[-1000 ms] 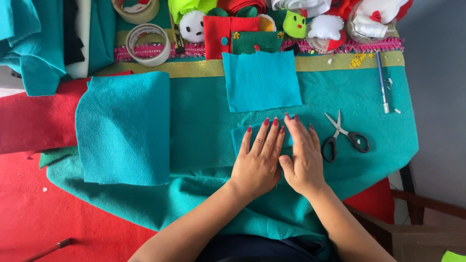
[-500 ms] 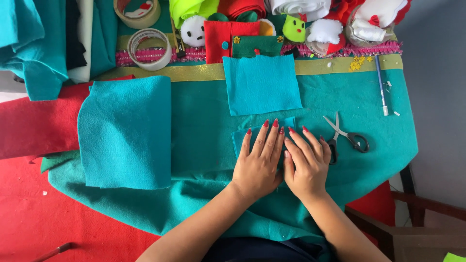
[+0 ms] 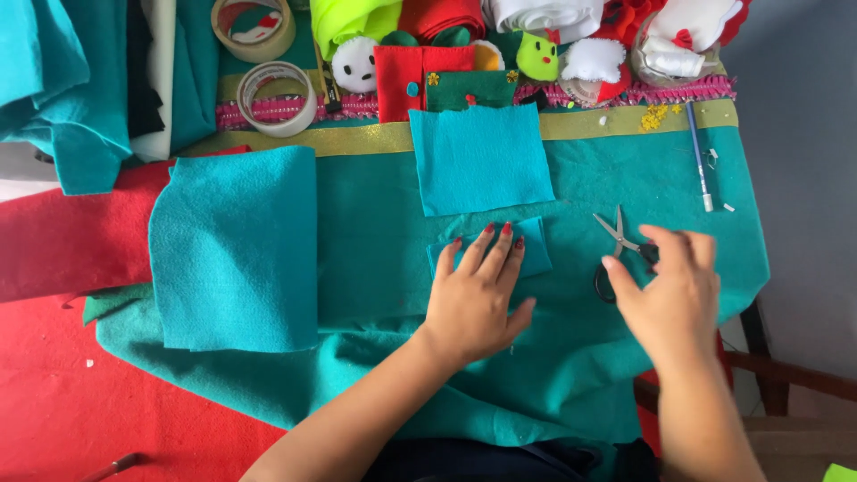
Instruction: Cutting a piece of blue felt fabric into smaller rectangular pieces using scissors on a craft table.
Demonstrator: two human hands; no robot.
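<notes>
My left hand lies flat, fingers spread, on a small folded piece of teal felt that rests on the large teal felt sheet. My right hand hovers, blurred, over the black handles of a pair of scissors; its fingers are apart and hold nothing. A blue-teal felt rectangle lies just beyond the small piece.
A larger teal felt piece lies at left, over red felt. Two tape rolls, felt toys, a gold ribbon and pink trim line the far edge. A blue pen lies at right.
My right hand has lifted off the small felt piece and moved right, over the scissors. My left hand stays pressed on the piece.
</notes>
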